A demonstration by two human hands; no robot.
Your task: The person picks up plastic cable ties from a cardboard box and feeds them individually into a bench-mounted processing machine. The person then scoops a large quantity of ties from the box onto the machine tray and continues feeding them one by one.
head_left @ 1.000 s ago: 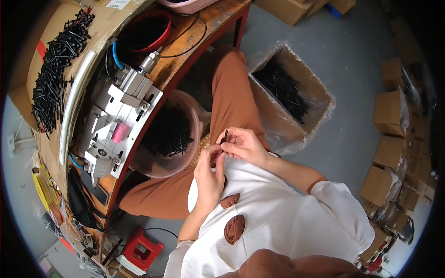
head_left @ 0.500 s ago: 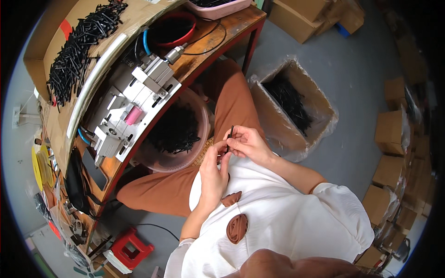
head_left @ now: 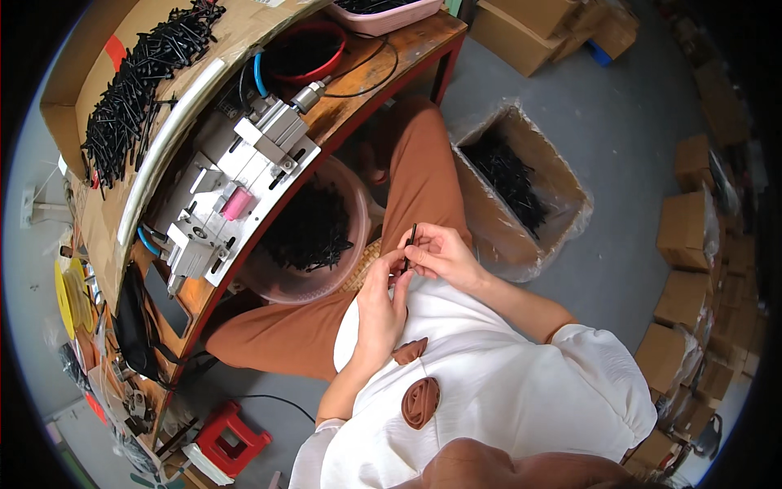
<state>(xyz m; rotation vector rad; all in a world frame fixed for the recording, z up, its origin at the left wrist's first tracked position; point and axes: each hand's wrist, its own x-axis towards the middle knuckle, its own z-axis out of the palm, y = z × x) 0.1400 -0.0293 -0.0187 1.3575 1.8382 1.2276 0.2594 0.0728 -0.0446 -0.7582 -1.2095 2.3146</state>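
A thin black stick-like piece (head_left: 412, 235) stands nearly upright between my hands, above my lap. My right hand (head_left: 444, 257) pinches it between thumb and fingers. The fingertips of my left hand (head_left: 380, 303) are closed around its lower end, which they partly hide. What kind of part it is cannot be made out. Ahead and to the left, a metal clamping fixture (head_left: 244, 167) with a pink block (head_left: 236, 204) is mounted along the workbench edge. Below that edge, a translucent tub (head_left: 358, 244) holds many similar black pieces.
A plastic-lined carton (head_left: 562, 167) of black pieces stands on the floor right of my leg. On the bench (head_left: 366, 69) are a red bowl (head_left: 339, 59), a pink basket (head_left: 399, 18) and a pile of black sticks (head_left: 134, 90). A red stool (head_left: 232, 436) sits lower left; cartons (head_left: 684, 232) line the right.
My hands have shifted slightly to the right with the black piece still between them. My right leg has swung a little to the right, nearer the lined carton.
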